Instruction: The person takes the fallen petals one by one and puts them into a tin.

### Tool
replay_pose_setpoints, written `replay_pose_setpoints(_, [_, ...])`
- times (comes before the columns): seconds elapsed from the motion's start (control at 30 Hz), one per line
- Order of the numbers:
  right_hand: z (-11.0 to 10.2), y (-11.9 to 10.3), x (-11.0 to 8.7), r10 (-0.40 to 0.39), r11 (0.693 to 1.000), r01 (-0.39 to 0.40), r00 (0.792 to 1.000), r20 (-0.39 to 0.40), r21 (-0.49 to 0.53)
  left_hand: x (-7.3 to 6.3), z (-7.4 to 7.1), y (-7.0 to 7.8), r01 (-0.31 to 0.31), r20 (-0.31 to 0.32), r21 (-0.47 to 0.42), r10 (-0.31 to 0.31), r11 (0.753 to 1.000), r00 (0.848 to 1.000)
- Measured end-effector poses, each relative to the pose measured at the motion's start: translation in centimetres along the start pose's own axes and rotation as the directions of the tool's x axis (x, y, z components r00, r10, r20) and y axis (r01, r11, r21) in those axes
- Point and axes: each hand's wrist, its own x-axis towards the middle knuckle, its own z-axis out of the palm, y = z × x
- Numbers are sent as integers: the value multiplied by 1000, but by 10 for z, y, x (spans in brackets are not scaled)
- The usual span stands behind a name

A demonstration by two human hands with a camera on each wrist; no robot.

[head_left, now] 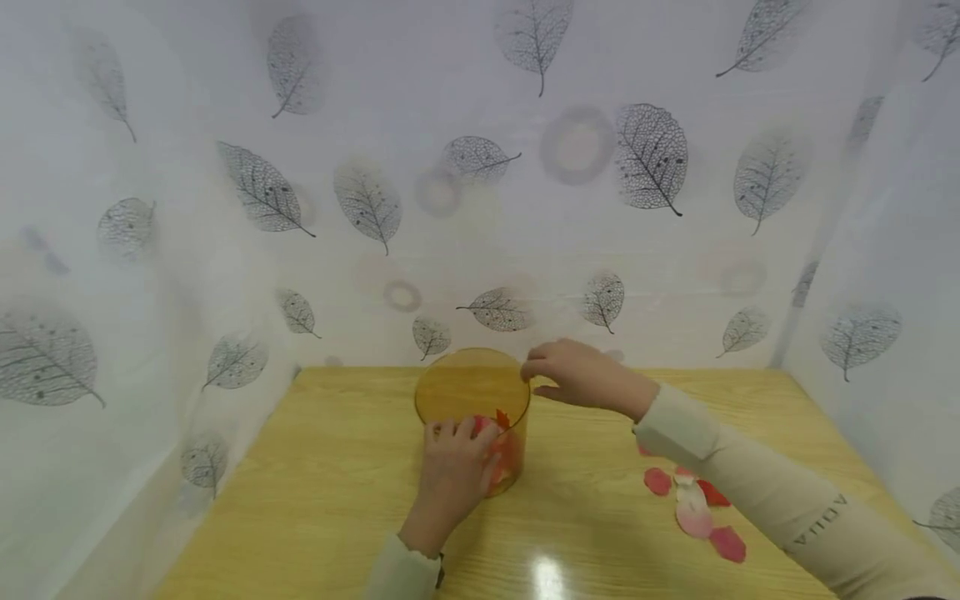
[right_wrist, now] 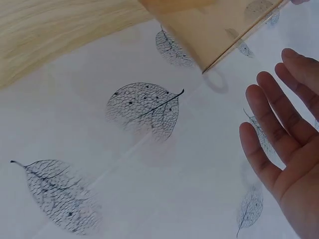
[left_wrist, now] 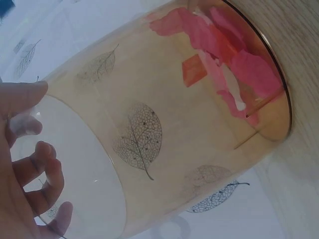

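An amber see-through cylindrical container (head_left: 457, 379) stands upright on the wooden table, its round mouth uncovered. Pink and red petals (left_wrist: 249, 69), with an orange piece (left_wrist: 194, 69) among them, lie at its bottom. My left hand (head_left: 453, 471) grips the near side of the rim, thumb against the edge and bent fingers over the mouth in the left wrist view. On the far right side of the rim hovers my right hand (head_left: 581, 375), its fingertips close to the edge. The right wrist view shows that palm (right_wrist: 304, 184) bare, fingers loosely spread beside the container (right_wrist: 214, 30).
Several loose pink, white and red petals (head_left: 693, 517) lie on the table (head_left: 315, 500) to the right, partly under the right sleeve (head_left: 780, 500). A white curtain (head_left: 480, 225) printed with grey leaves encloses the back and sides.
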Motion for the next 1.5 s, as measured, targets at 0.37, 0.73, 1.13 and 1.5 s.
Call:
replay_pose_setpoints(0.37, [36,9,-118,163,983,-166,986,45,76,-2,0,-5,-10,-37,32,11,999,999])
replay_pose_setpoints(0.73, [105,20,-184,295,938,-320,938,179,133,-2,-1,-4,-3,-15,1,3,1000,1000])
replay_pose_setpoints(1.13, [117,25,-194,384,882,-431,892,238,193,-2,0,0,-1,-10,-13,1,1000,1000])
replay_pose_setpoints(1.5, [109,20,-192,441,806,-515,851,285,291,0,1,2,-9,-27,-4,8,1000,1000])
